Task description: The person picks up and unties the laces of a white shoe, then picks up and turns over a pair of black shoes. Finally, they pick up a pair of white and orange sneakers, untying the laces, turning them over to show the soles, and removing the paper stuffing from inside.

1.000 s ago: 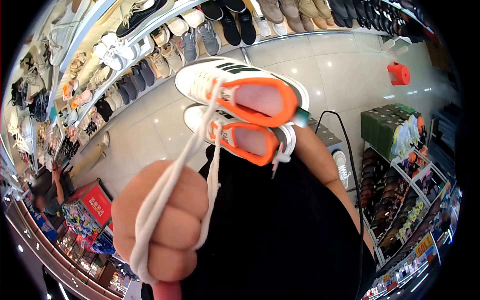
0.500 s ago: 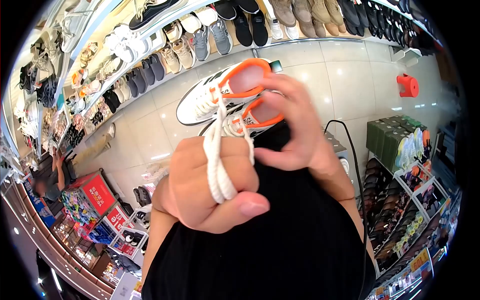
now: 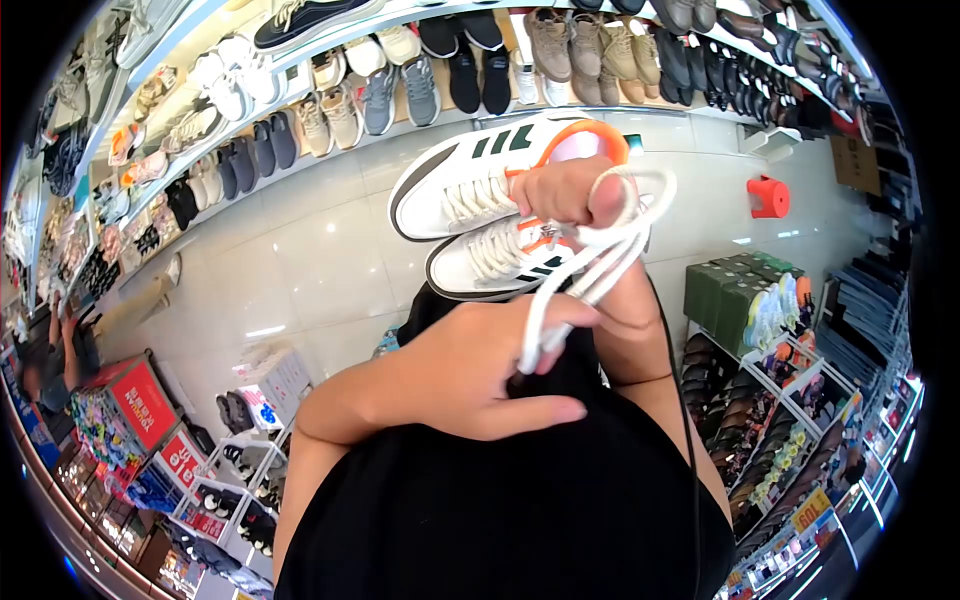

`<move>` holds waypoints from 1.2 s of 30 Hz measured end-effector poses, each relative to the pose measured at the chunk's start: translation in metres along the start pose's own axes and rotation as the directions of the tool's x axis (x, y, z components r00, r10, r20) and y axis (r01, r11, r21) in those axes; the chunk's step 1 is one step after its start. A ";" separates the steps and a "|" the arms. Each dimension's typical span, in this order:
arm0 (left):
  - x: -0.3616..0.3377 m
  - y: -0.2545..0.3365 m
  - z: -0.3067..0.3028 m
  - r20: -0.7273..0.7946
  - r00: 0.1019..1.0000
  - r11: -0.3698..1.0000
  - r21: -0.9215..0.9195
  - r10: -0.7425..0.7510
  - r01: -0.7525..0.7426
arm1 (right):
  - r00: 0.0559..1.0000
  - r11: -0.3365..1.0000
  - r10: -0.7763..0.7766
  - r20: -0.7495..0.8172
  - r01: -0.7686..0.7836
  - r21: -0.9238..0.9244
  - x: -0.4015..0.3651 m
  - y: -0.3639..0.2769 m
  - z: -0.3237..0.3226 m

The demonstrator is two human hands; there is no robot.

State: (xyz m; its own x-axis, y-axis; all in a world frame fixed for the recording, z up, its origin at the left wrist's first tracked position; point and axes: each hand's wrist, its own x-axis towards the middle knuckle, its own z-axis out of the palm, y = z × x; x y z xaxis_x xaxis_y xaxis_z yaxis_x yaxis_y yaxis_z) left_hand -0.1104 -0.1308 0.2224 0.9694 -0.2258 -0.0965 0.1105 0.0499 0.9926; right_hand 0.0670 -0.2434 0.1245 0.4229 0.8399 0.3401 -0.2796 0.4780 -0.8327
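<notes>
A pair of white sneakers (image 3: 450,190) with dark green stripes, orange lining and dark sole edges is held up ahead of me, toes to the left. My right hand (image 3: 570,190) is closed at the shoes' tongues, gripping the cream shoelaces. Long loops of shoelace (image 3: 600,265) rise over its thumb and run down toward me. The bottom of a loop is hooked round the curled fingers of my left hand (image 3: 480,350), whose thumb sticks out apart. Those fingers are partly blurred. Parts of the near sneaker (image 3: 480,265) are hidden behind my right hand.
Shelves of shoes (image 3: 385,95) curve across the back and left. A red stool (image 3: 768,197) stands on the tiled floor (image 3: 320,240). Green boxes (image 3: 730,310) and a slipper rack are at right; a black cable (image 3: 680,420) hangs beside my right arm. Another person (image 3: 65,355) is at far left.
The shoelaces were wrapped round my left fist; now they loop over my right thumb. My right hand closed on them at the shoes. The sneakers shifted right in view.
</notes>
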 end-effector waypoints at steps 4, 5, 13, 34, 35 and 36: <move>-0.038 -0.036 -0.030 -0.099 0.995 0.998 -0.062 0.007 -0.013 | 0.995 0.970 -0.049 0.090 0.069 -0.232 0.018 -0.047 0.012; -0.045 -0.045 -0.041 -0.137 0.990 0.998 -0.041 0.040 -0.046 | 0.994 0.963 -0.059 0.087 0.079 -0.256 0.019 -0.054 0.018; -0.003 -0.183 -0.125 -0.325 0.897 0.809 -0.585 -0.300 0.059 | 0.829 0.948 -0.026 0.559 0.198 -0.249 0.029 -0.064 0.074; 0.027 -0.095 -0.077 -0.054 0.997 0.078 -0.995 0.060 -0.059 | 0.825 0.668 0.092 0.558 0.364 -0.649 0.029 -0.016 0.158; 0.030 -0.095 -0.078 -0.032 0.996 0.065 -0.997 0.084 -0.037 | 0.821 0.590 0.118 0.558 0.394 -0.705 0.028 -0.013 0.160; 0.032 -0.094 -0.078 -0.009 0.994 0.052 -0.999 0.106 -0.015 | 0.799 0.571 0.183 0.572 0.387 -0.724 0.028 -0.010 0.161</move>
State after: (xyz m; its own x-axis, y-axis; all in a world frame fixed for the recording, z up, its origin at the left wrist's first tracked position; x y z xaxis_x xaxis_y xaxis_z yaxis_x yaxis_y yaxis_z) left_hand -0.0724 -0.0666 0.1197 0.9776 -0.2101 0.0090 0.2103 0.9774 -0.0201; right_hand -0.0569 -0.1836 0.2125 -0.2063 0.9062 0.3691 0.6282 0.4119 -0.6601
